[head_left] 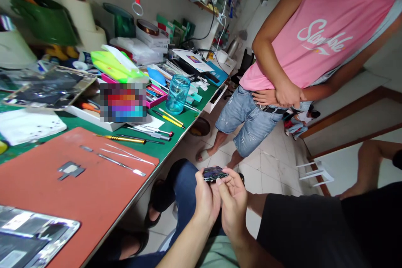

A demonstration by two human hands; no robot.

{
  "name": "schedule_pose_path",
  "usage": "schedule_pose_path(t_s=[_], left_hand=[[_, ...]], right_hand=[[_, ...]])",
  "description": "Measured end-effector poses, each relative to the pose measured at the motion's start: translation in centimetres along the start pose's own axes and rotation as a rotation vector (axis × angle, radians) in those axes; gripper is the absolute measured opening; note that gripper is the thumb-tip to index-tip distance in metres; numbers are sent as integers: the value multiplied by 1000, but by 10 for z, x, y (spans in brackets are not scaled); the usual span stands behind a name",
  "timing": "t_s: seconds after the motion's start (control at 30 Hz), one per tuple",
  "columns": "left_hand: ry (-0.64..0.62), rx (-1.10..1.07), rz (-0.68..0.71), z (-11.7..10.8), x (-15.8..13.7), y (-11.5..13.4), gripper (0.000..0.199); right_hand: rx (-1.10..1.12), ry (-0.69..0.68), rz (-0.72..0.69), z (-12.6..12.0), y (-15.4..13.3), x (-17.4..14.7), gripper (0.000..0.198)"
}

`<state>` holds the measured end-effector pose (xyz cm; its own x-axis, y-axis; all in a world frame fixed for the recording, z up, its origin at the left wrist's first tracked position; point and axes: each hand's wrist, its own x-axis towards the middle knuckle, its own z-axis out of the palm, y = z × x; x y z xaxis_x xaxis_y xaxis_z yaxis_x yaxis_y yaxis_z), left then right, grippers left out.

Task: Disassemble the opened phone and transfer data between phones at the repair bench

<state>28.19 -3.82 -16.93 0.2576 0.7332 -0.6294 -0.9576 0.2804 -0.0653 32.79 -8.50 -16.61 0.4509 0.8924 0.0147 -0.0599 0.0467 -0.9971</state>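
A dark phone is held level above my lap, away from the bench edge. My left hand is closed around its left side, with the thumb along the near edge. On the other side my right hand grips it too, its thumb pressed near the front edge and fingers behind. The screen faces up and looks dark; its details are too small to read. To the left, the orange work mat carries a small dark grey part, tweezers and a metal spudger.
An opened tablet lies at the mat's near corner. Beyond are a brush, a blue glass jar and a pink tool box. A person in a pink top stands ahead; another in black sits close at my right.
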Motion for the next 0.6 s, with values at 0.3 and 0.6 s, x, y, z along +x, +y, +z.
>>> schedule_pose_path(t_s=[0.3, 0.6], left_hand=[[-4, -26, -68, -2, 1, -1, 23], [21, -17, -84, 0, 4, 0, 25]], right_hand=[[44, 25, 46, 8, 0, 2, 47], [34, 49, 43, 12, 2, 2, 48]])
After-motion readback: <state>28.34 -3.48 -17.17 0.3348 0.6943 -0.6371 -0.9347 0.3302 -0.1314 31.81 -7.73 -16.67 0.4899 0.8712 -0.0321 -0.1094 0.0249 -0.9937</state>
